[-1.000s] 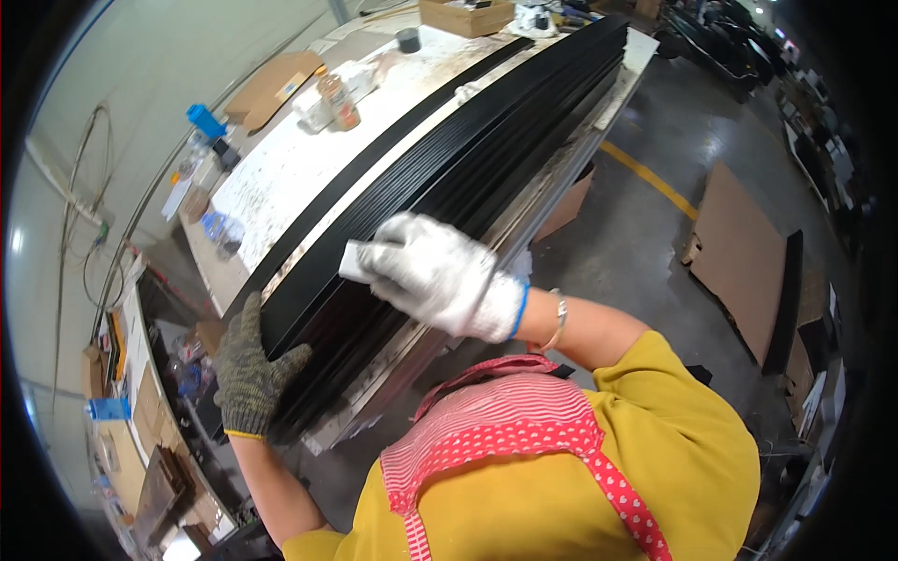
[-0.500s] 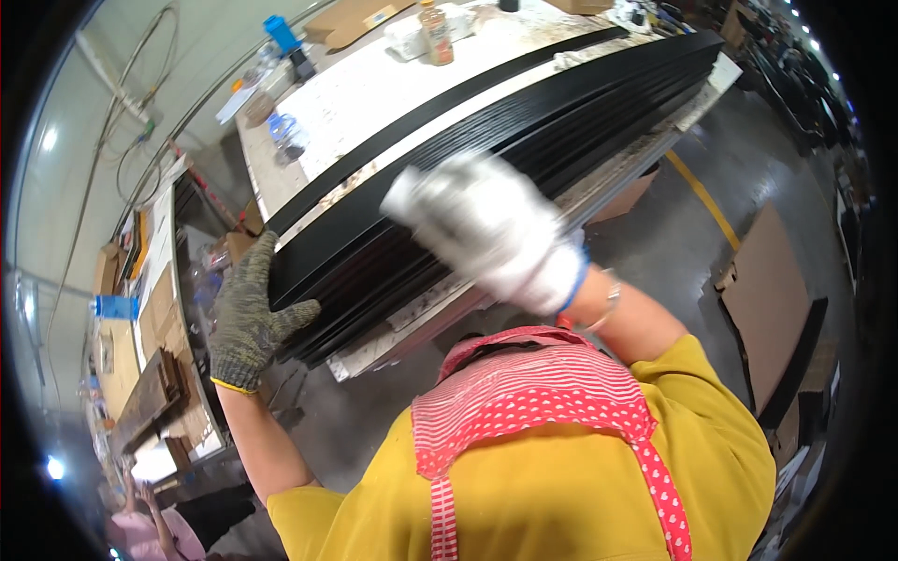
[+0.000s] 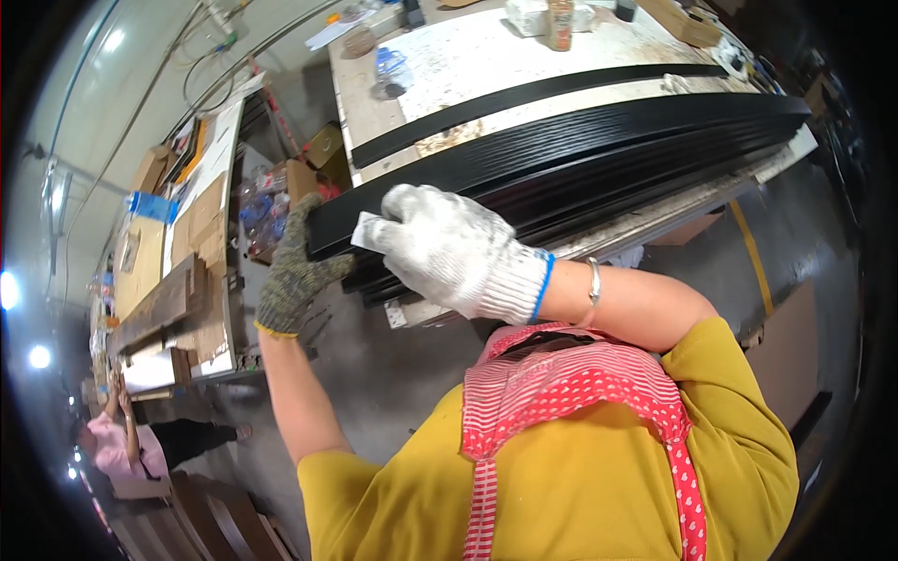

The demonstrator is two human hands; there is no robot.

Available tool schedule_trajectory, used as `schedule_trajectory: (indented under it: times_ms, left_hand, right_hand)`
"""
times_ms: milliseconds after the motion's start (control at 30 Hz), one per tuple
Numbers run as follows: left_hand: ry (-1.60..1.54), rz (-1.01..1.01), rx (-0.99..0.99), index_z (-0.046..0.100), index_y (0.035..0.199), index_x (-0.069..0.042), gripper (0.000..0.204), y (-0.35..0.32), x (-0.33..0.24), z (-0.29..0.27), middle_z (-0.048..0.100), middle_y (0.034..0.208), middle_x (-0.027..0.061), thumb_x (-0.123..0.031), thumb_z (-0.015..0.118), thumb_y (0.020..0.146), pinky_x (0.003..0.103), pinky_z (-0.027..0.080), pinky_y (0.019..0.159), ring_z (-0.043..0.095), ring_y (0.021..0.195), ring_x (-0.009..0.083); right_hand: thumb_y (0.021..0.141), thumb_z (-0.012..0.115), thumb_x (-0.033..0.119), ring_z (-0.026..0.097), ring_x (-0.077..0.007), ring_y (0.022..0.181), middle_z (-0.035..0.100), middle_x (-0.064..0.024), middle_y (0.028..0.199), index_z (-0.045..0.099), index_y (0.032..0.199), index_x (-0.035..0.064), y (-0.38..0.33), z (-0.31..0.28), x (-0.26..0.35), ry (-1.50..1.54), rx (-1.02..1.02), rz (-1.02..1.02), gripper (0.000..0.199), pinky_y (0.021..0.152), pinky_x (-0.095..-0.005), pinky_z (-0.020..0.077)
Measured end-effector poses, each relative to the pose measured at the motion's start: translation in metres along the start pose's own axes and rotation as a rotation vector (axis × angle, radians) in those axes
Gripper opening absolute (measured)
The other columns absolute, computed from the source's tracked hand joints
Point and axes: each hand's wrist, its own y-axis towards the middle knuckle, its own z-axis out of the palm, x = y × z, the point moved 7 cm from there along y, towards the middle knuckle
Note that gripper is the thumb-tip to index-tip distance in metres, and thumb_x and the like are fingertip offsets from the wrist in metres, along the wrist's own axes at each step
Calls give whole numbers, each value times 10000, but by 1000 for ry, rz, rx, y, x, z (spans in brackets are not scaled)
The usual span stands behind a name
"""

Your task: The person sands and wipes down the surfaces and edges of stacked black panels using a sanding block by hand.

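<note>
My left hand (image 3: 296, 271), in a grey-green knit glove, wraps round the near left end of a long black board (image 3: 589, 137). This board lies on top of a stack of similar black boards (image 3: 599, 192) along the table's front edge. My right hand (image 3: 449, 251), in a white glove with dark smudges, is closed over the board's left part. A small flat white piece (image 3: 367, 232) sticks out from its fingertips; whether it is paper or a pad I cannot make out. Farther back, a single narrow black strip (image 3: 524, 101) lies parallel to the stack.
The white worktable (image 3: 449, 65) carries a drink bottle (image 3: 559, 26) and a clear plastic bottle (image 3: 389, 73) at the back. A side bench (image 3: 210, 234) holding brown boards stands at left. A person (image 3: 126, 439) in pink is at lower left.
My right hand has moved left and nearer to my left hand, toward the board's end. The whole view has shifted leftward. My left hand stays on the board's end.
</note>
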Motion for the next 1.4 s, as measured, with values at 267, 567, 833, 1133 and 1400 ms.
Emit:
schedule_trajectory:
  times_ms: [267,567,833,1133,1400]
  left_hand:
    - [-556,-168,-68,396,1468,-54,856,-4,24,19,558,1330,89,-25,849,743,354,480,1047,548,1227,205]
    - [-407,-36,-45,402,1469,-77,953,3,18,22,558,1338,98,-140,921,672,347,452,1065,543,1226,202]
    - [-267,65,-109,417,1484,-80,940,-9,27,5,514,1394,93,-122,874,663,372,406,1108,471,1309,233]
    - [-79,-19,-89,427,1497,-64,902,-7,4,7,459,1477,118,-256,788,693,375,306,1175,419,1367,259]
    - [100,-41,-119,340,1545,-37,984,-14,25,-3,399,1537,178,-411,752,733,390,297,1176,376,1416,315]
  right_hand:
    - [943,616,231,676,-341,905,656,-165,942,687,1060,95,59,17,30,5,108,-181,193,743,-440,554]
    - [858,624,96,674,-333,970,631,-176,1007,694,988,36,49,8,17,-58,266,-127,159,827,-419,576]
    - [900,614,130,666,-305,912,616,-143,943,654,984,52,-18,-35,-31,-153,111,-36,121,806,-414,575]
    - [968,558,166,681,-333,809,662,-158,864,685,1043,71,-112,-139,-108,-58,-102,413,175,762,-434,571]
    - [995,558,412,643,-398,1001,656,-228,993,641,947,6,-108,-126,-137,19,3,571,418,874,-482,521]
